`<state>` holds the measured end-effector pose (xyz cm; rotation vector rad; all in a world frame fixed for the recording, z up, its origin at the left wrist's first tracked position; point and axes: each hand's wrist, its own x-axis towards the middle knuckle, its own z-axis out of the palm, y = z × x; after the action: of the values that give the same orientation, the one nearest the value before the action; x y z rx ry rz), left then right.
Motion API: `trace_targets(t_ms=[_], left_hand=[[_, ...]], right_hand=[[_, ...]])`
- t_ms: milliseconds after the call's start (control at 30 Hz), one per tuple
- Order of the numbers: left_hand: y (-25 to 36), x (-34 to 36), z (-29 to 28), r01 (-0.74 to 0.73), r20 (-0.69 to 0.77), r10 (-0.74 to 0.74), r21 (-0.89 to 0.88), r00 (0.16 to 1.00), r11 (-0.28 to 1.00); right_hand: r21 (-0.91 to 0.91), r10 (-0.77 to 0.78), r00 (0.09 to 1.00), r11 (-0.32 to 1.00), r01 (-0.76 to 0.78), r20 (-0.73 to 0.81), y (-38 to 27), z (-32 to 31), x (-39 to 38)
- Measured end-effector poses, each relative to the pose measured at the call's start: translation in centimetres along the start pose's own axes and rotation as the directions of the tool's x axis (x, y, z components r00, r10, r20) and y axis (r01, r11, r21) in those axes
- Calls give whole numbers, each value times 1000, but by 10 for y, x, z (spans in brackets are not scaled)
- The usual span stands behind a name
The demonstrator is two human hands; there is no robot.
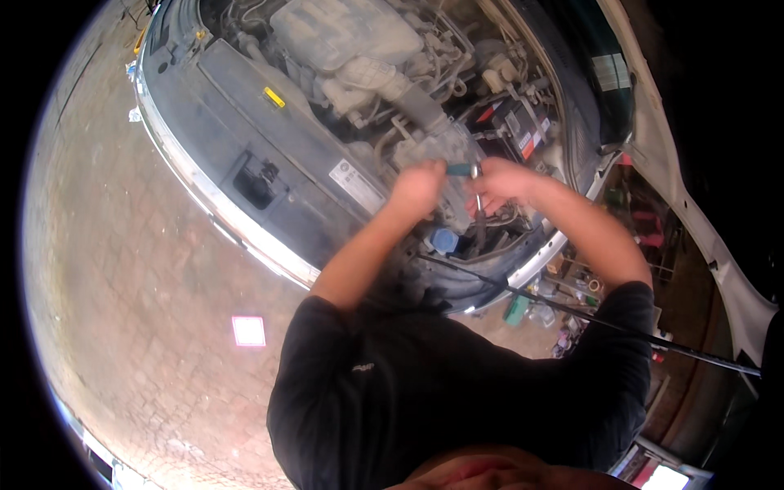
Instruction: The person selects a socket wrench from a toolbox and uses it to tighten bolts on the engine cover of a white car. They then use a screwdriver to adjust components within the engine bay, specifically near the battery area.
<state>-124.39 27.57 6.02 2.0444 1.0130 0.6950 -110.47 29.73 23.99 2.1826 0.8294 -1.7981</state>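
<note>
I lean over a car's open engine bay (pixel 351 73). My left hand (pixel 416 188) is closed on the teal handle end of a small tool (pixel 460 170) above the engine parts. My right hand (pixel 500 181) pinches the tool's thin metal shaft, which points down toward a hose and a blue cap (pixel 445 239). Both hands sit close together, just right of the grey front panel (pixel 269 155). What the tool tip touches is hidden.
The raised hood (pixel 694 212) arches along the right, held by a thin prop rod (pixel 588 314). A battery (pixel 518 126) lies behind my hands. Paved ground (pixel 122 269) spreads left. Cluttered small items (pixel 572 294) lie on the ground at right.
</note>
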Motion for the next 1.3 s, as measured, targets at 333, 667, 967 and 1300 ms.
trace_targets(t_ms=[333, 667, 967, 1300], left_hand=[[12, -3, 1, -45, -91, 40, -54, 995, 998], [17, -1, 2, -44, -210, 26, -81, 977, 996], [8, 10, -18, 24, -68, -31, -106, 997, 994], [19, -4, -4, 6, -101, -14, -75, 995, 997]], right_hand=[[-975, -782, 620, 87, 204, 60, 16, -9, 10], [-969, -798, 556, -141, 204, 234, 1, -11, 8], [-180, -192, 976, 969, 171, -106, -14, 4, -4], [-860, -615, 782, 449, 243, -99, 4, -5, 8]])
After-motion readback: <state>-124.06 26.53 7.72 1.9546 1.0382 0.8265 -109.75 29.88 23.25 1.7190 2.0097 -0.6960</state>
